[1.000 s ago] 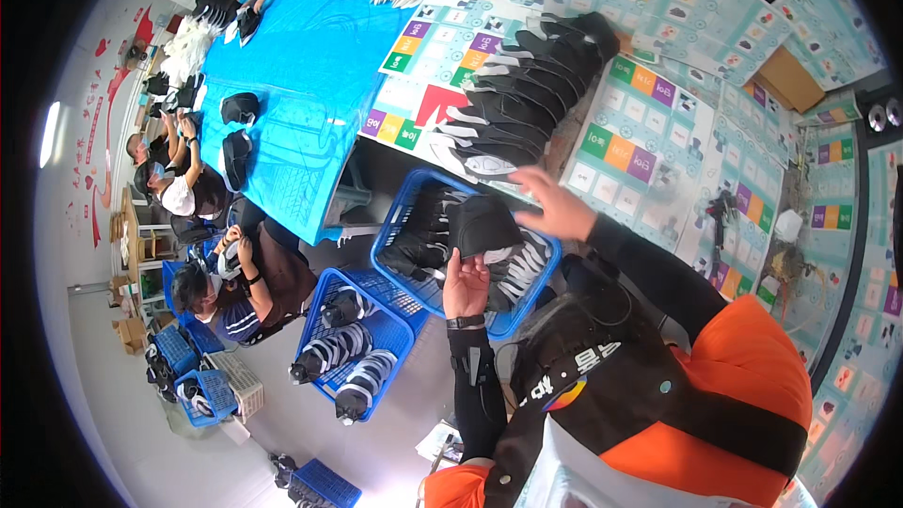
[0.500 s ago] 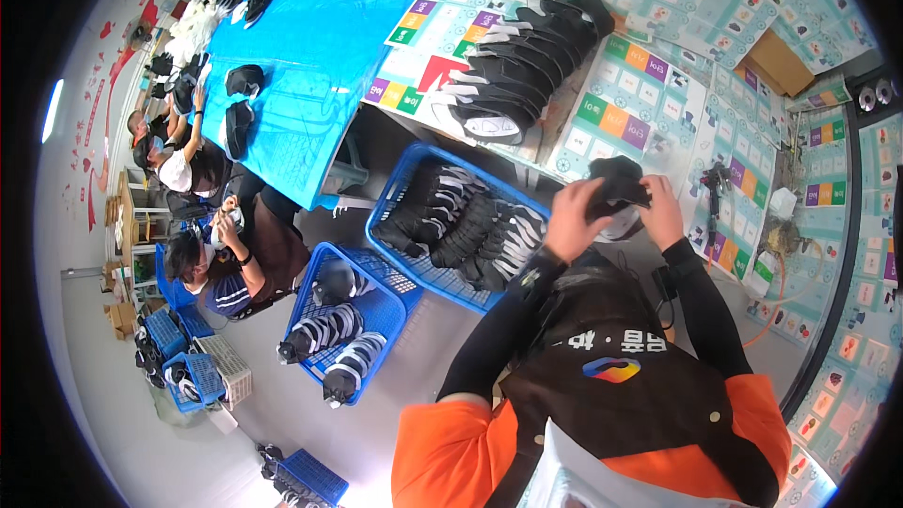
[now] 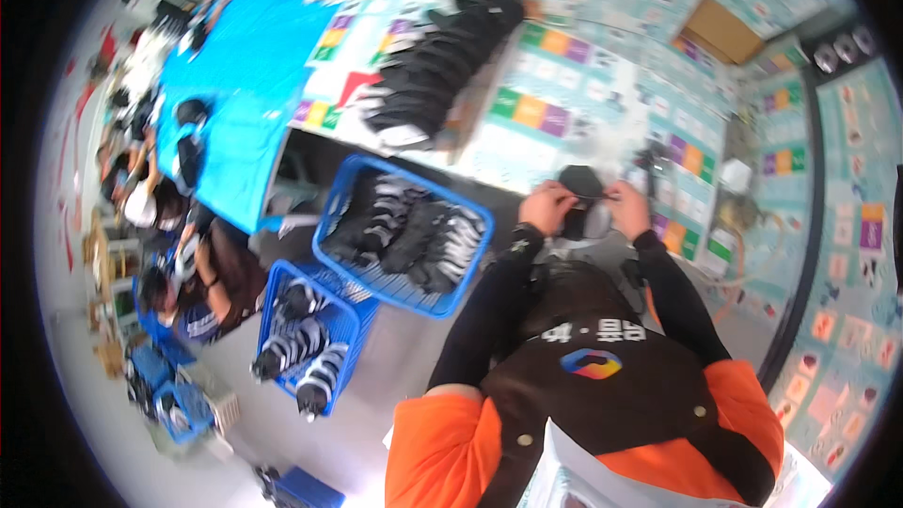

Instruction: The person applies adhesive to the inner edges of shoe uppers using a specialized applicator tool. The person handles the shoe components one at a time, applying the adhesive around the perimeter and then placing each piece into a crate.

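"Far left: what can you make out?"

"Little. A seated co-worker [image 3: 212, 273] is smeared by blur; I cannot tell what those hands hold. Nearer, a smaller blue basket [image 3: 350, 348] with black-and-white stacks [image 3: 299, 343]. Then a bigger blue crate [image 3: 400, 294], packed; lower layers hidden. Beyond it, a long black row [image 3: 442, 66] on the patterned bench [image 3: 508, 146], its pieces overlapping so that most of each is covered."

"Your left hand?"

"Left hand [image 3: 546, 208]: forearm angled up and inward in its black sleeve [image 3: 494, 320], wrist bent toward the middle, fingers closed in a pinch on the left edge of a black piece [image 3: 580, 181]."

"Where's the piece?"

"Between my hands, in front of my apron [image 3: 583, 404], near the bench edge. Dark top, something pale underneath, too blurred to name. At the bottom, a white object [image 3: 574, 480] is cut off by the frame."

"And the right?"

"Right hand [image 3: 628, 211] mirrors the left, fingers pinched on the opposite edge; tips indistinct. Just past it, a dark tool [image 3: 649, 160], outline lost in blur."
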